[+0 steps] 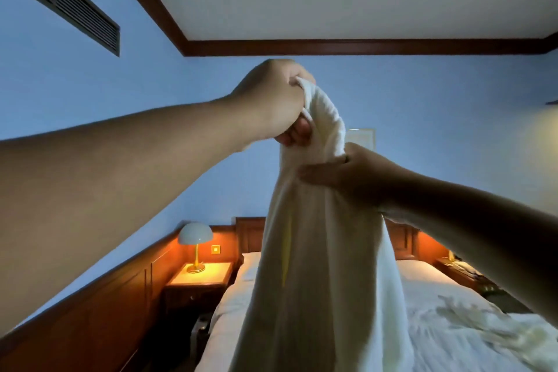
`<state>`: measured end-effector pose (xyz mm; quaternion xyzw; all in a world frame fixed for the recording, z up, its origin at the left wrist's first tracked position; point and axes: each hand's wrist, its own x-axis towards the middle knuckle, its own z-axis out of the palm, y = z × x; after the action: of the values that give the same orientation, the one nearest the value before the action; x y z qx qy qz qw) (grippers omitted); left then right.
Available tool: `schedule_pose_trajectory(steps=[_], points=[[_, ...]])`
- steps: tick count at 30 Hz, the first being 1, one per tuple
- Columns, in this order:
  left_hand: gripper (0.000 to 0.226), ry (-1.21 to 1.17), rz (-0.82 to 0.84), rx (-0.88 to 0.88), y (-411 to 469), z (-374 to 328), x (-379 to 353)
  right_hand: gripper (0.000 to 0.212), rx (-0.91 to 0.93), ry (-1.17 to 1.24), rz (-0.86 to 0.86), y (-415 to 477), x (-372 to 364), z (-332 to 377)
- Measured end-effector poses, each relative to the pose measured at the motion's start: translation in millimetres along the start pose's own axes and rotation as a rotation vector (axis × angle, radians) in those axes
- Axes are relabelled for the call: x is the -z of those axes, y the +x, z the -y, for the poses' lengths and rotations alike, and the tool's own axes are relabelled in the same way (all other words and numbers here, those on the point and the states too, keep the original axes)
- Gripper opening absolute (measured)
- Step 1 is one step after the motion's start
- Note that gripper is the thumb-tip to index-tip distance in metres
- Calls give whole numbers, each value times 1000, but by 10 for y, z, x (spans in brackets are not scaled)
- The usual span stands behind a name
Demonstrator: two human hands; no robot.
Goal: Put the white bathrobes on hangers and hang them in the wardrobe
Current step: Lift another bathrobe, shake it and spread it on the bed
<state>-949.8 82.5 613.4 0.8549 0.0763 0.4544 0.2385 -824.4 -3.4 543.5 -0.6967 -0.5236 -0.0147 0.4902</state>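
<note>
One white bathrobe (317, 266), held up over bed (428, 287): left hand (271, 100) fingers curled round its top, right hand (347, 175) fingers pinching just below. Hanging cloth hides middle of headboard (250, 235); lit lamp (194, 235) on nightstand (199, 279), left.

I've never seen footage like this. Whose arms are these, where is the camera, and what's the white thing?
No machine here: this single picture comes from a wide-angle camera worn on a person's head, so the two bare arms are the wearer's own. The left hand grips the top of a white bathrobe, held high; the right hand holds the cloth a little lower. The robe hangs in front of a bed with white sheets, where more crumpled white cloth lies at the right. A lit lamp stands on a nightstand beside it. No hanger or wardrobe shows.
</note>
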Motion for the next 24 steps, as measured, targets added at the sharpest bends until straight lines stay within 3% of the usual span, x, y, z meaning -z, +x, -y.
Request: schedule_pose_trajectory(steps=[2, 6, 9, 13, 15, 19, 21, 24], points=[[19, -63, 68, -5, -228, 181, -99, 23, -80, 159, -18, -161, 82, -184], [25, -103, 378, 176, -1097, 745, -540, 10, -191, 456, -35, -618, 56, -489], [27, -97, 363, 140, -1719, 1144, -996, 18, -292, 466, -97, -920, -54, -716], [40, -242, 430, 245, -2345, 1457, -1523, 22, -416, 560, -121, -1307, -293, -1168], [39, -304, 315, 280, -2581, 1573, -1703, 18, -477, 580, -119, -1470, -395, -1386], [40, -314, 178, 414, -3055, 1793, -2008, 15, -639, 564, 23, -1989, -587, -2083], [37, -273, 254, 449, -3250, 1937, -2058, 27, -718, 534, 180, -2286, -681, -2464], [58, -91, 405, 569, -3448, 2275, -2049, 43, -791, 335, 373, -2612, -730, -3033]])
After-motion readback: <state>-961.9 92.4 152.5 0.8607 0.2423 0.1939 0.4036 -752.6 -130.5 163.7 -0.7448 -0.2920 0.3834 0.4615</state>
